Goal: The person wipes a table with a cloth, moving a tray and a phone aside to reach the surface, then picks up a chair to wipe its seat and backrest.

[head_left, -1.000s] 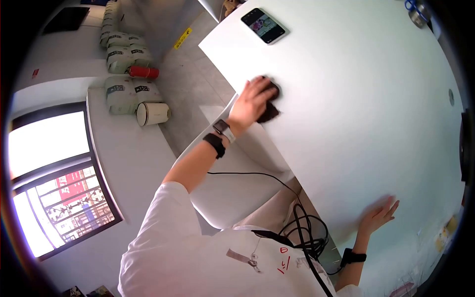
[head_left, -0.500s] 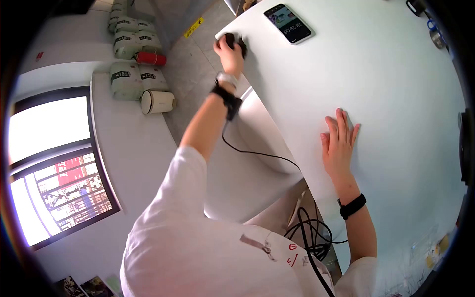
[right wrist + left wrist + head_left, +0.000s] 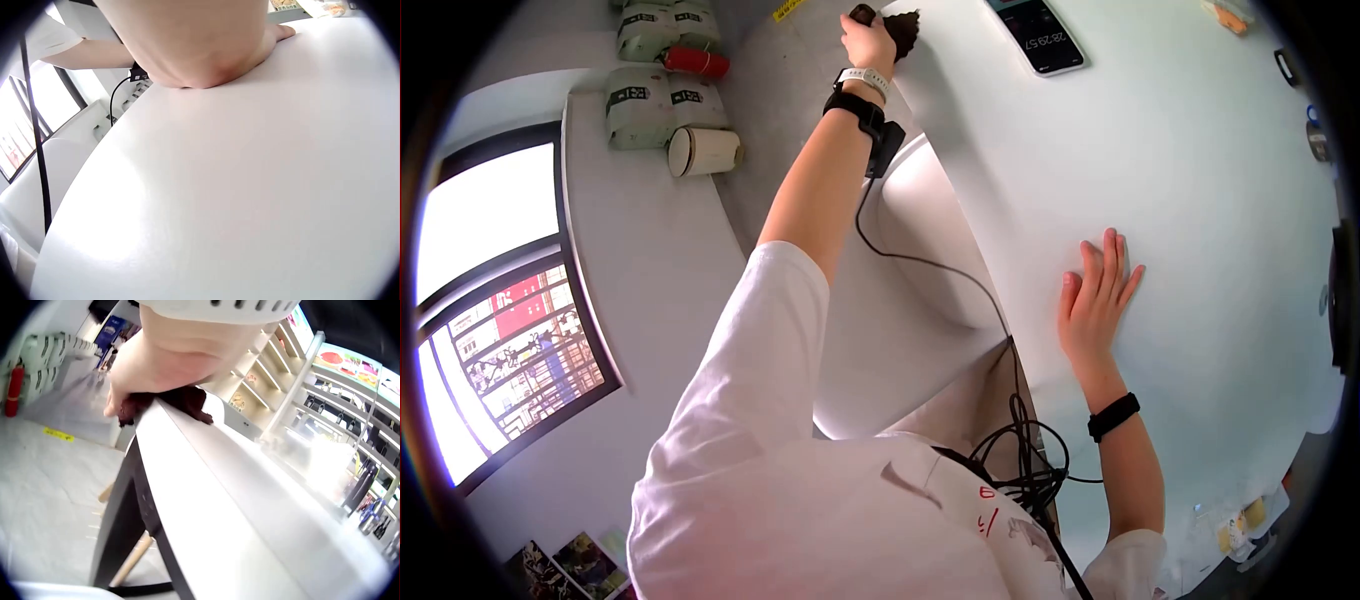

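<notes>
Brown cloth [image 3: 905,34], one, in the grip of the left hand [image 3: 868,46]; right hand [image 3: 1096,305] open on one table [image 3: 1210,220]

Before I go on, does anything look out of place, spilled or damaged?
No spill or damage shows on the table. The black cable looks untidy: it bunches in loose loops by the table's edge, and one strand runs to the black wrist device, so might snag.

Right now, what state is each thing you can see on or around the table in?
Dark brown cloth: crumpled, at the edge of the white table
Left hand: gripping the cloth
Right hand: open, resting on the table
Black-screened phone with pale edges: face up, screen lit
Black cable: partly looped
</notes>
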The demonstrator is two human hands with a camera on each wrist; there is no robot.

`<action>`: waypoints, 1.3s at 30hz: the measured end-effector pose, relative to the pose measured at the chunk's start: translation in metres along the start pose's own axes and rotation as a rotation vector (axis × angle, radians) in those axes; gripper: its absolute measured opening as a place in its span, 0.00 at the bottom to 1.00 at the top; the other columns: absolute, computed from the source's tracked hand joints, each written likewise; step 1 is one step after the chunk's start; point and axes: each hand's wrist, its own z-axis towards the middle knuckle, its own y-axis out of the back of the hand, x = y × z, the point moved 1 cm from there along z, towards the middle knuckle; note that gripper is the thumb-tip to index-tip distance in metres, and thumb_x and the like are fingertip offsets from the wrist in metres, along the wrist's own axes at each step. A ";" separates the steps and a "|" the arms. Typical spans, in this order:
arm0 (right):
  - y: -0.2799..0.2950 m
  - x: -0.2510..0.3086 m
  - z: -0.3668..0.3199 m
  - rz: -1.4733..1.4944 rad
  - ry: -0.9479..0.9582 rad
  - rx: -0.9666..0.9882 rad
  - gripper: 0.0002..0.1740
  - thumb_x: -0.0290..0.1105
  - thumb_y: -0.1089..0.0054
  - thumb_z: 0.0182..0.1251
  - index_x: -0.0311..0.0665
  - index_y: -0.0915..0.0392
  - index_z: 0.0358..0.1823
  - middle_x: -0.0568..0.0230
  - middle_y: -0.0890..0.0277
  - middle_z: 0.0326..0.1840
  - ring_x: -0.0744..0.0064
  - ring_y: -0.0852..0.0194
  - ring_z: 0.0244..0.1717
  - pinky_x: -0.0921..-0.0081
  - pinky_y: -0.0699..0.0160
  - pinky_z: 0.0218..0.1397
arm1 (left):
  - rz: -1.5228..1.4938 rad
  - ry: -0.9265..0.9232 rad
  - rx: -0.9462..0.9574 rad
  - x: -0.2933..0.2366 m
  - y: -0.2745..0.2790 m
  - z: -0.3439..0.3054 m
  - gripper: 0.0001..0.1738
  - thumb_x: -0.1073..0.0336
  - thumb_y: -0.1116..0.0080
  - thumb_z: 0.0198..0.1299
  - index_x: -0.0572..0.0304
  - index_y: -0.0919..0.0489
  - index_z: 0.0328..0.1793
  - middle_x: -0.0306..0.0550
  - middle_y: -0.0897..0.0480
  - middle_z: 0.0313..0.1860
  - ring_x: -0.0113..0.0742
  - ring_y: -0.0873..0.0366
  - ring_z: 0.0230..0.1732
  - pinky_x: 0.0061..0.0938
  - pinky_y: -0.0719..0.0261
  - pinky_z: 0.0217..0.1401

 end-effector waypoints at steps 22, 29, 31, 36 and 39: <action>-0.002 0.001 -0.004 -0.017 0.003 0.008 0.22 0.33 0.55 0.68 0.34 0.37 0.62 0.45 0.50 0.73 0.48 0.57 0.76 0.40 0.75 0.74 | 0.477 -0.796 0.057 -0.008 0.001 0.002 0.26 0.66 0.49 0.60 0.57 0.33 0.66 0.56 0.35 0.67 0.61 0.46 0.71 0.59 0.48 0.70; -0.002 0.001 -0.003 -0.002 -0.013 0.007 0.23 0.33 0.54 0.67 0.34 0.37 0.62 0.45 0.50 0.74 0.49 0.56 0.76 0.39 0.74 0.74 | 0.278 -1.392 0.805 -0.011 0.059 -0.183 0.28 0.70 0.40 0.51 0.51 0.28 0.62 0.48 0.32 0.65 0.48 0.40 0.70 0.40 0.38 0.71; -0.002 0.001 0.000 -0.002 -0.015 0.001 0.22 0.33 0.54 0.67 0.34 0.37 0.62 0.45 0.50 0.74 0.49 0.56 0.76 0.39 0.74 0.74 | 0.312 -1.411 0.802 -0.012 0.070 -0.176 0.26 0.70 0.42 0.52 0.51 0.28 0.60 0.43 0.32 0.66 0.45 0.38 0.69 0.38 0.38 0.72; 0.001 0.001 -0.004 -0.002 0.001 0.004 0.22 0.33 0.54 0.68 0.34 0.37 0.62 0.45 0.50 0.73 0.49 0.56 0.76 0.39 0.73 0.74 | 0.403 -1.235 0.296 -0.018 0.018 -0.034 0.24 0.72 0.48 0.58 0.59 0.31 0.63 0.49 0.30 0.63 0.49 0.37 0.67 0.38 0.36 0.69; 0.000 0.002 -0.005 0.002 -0.011 0.001 0.23 0.33 0.53 0.67 0.35 0.37 0.62 0.45 0.50 0.73 0.50 0.56 0.76 0.39 0.73 0.74 | 0.399 -1.204 0.478 -0.002 0.034 -0.093 0.27 0.73 0.45 0.55 0.53 0.30 0.64 0.45 0.32 0.65 0.49 0.39 0.70 0.37 0.36 0.71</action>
